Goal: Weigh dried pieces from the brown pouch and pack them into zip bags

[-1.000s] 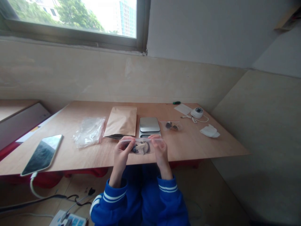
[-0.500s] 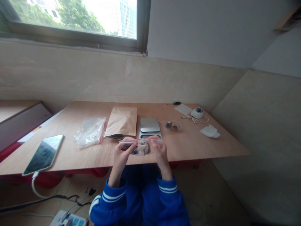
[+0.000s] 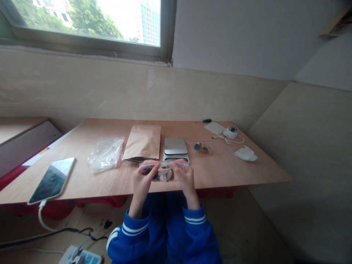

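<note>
A clear zip bag (image 3: 165,173) with dark and pale dried pieces in it is stretched between my two hands, above the table's front edge. My left hand (image 3: 143,176) pinches its top strip on the left, thumb in front. On the right, my right hand (image 3: 183,175) is closed on the same strip. Just behind the bag stands a kitchen scale (image 3: 175,146) with a bare metal plate, its front partly hidden by my hands. A brown paper pouch (image 3: 143,143) lies left of the scale. To the scale's right is a second filled zip bag (image 3: 202,147).
Empty clear bags (image 3: 106,154) and a charging phone (image 3: 52,180) lie on the left of the table. At the right are a white camera (image 3: 231,132) with its cable, a crumpled white tissue (image 3: 245,153) and a green-handled tool (image 3: 207,120). A power strip (image 3: 81,255) sits on the floor.
My right hand has shifted slightly left along the bag's top strip. The bag's front has turned a little, so its contents show more clearly. Both hands keep their grip.
</note>
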Demonstrator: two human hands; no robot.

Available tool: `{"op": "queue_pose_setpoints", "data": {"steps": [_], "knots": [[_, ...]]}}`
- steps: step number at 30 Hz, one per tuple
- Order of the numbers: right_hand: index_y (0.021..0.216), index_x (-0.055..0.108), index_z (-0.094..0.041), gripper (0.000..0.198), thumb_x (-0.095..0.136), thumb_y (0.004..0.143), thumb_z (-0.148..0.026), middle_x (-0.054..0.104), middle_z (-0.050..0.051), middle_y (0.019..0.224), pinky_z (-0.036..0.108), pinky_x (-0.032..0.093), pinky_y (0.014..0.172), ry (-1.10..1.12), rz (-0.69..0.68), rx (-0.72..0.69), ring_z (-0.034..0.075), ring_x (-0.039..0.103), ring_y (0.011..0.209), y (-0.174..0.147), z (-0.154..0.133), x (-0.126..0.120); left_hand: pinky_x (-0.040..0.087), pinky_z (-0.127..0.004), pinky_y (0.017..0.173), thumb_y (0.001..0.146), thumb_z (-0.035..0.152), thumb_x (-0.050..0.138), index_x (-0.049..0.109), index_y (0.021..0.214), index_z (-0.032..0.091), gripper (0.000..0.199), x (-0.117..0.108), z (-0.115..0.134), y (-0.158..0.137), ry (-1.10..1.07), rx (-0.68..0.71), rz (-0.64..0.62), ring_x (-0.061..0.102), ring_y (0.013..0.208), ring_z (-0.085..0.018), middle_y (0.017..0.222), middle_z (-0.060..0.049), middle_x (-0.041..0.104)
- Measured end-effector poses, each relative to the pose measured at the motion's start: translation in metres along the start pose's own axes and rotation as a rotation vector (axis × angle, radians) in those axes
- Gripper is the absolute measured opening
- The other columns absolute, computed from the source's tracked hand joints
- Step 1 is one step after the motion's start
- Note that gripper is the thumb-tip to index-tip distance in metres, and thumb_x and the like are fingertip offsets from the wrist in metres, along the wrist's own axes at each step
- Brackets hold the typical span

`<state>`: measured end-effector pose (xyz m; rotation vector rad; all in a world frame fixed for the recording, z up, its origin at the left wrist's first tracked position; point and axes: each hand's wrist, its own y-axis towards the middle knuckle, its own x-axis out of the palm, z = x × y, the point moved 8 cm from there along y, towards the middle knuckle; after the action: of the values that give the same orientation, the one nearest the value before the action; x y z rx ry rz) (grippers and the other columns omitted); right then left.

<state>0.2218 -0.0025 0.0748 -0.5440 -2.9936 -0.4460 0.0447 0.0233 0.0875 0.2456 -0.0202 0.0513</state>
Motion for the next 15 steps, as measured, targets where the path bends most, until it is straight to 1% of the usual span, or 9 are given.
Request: {"op": "queue_pose_setpoints", "data": {"steps": [3,6,9,10,12,14,15], "knots": [[0.077,0.064,-0.018,0.021,0.066,0.08,-0.039,0.066,0.002,0.075,0.03,0.05,0.075,-0.024,0.036,-0.016,0.018,0.063,0.075,-0.001,-0.001,-0.001,0.054,-0.027,0.073,0.074,0.037,0.071,0.073,0.08,0.015,0.023,0.001,0.0,-0.001,0.02,0.023,0.009,0.067,0.08,-0.019,0.081,-0.005,0.071],[0.077,0.065,-0.018,0.021,0.067,0.079,-0.039,0.066,0.002,0.075,0.03,0.05,0.074,-0.021,0.057,-0.016,0.018,0.063,0.074,-0.001,-0.001,-0.001,0.054,-0.027,0.073,0.075,0.037,0.07,0.072,0.081,0.015,0.023,0.001,0.0,0.0,0.015,0.026,0.009,0.067,0.081,-0.019,0.083,-0.005,0.071],[0.077,0.065,-0.019,0.02,0.067,0.079,-0.038,0.066,0.002,0.076,0.031,0.05,0.076,0.013,0.045,-0.012,0.018,0.063,0.076,0.0,-0.001,-0.003,0.054,-0.027,0.071,0.077,0.037,0.069,0.071,0.081,0.015,0.023,0.004,-0.002,0.001,-0.018,0.018,-0.046,0.066,0.081,-0.019,0.083,-0.005,0.069],[0.076,0.065,-0.019,0.019,0.067,0.078,-0.038,0.067,0.002,0.078,0.032,0.051,0.078,0.039,0.015,-0.009,0.019,0.064,0.079,0.0,-0.002,-0.002,0.054,-0.027,0.07,0.077,0.037,0.069,0.071,0.08,0.015,0.022,0.006,-0.002,0.001,-0.035,0.017,-0.079,0.066,0.081,-0.019,0.083,-0.005,0.069],[0.078,0.065,-0.02,0.019,0.067,0.079,-0.039,0.07,0.003,0.086,0.034,0.051,0.083,0.112,-0.086,-0.002,0.02,0.065,0.087,-0.001,-0.005,0.002,0.054,-0.027,0.07,0.077,0.036,0.068,0.071,0.078,0.015,0.022,0.009,-0.002,0.002,-0.068,0.015,-0.135,0.065,0.084,-0.02,0.084,-0.006,0.069],[0.083,0.067,-0.021,0.02,0.065,0.08,-0.041,0.071,0.005,0.096,0.037,0.05,0.088,0.162,-0.189,0.001,0.022,0.065,0.095,-0.002,-0.009,0.008,0.055,-0.028,0.072,0.076,0.036,0.069,0.073,0.084,0.015,0.023,0.011,-0.004,0.001,-0.087,-0.01,-0.169,0.066,0.087,-0.021,0.09,-0.008,0.07],[0.086,0.068,-0.022,0.02,0.065,0.081,-0.041,0.071,0.005,0.099,0.037,0.05,0.089,0.167,-0.216,-0.001,0.023,0.065,0.097,-0.003,-0.011,0.009,0.055,-0.029,0.071,0.075,0.037,0.07,0.073,0.089,0.016,0.025,0.011,-0.005,0.0,-0.091,-0.032,-0.185,0.066,0.087,-0.022,0.092,-0.008,0.071]]}}
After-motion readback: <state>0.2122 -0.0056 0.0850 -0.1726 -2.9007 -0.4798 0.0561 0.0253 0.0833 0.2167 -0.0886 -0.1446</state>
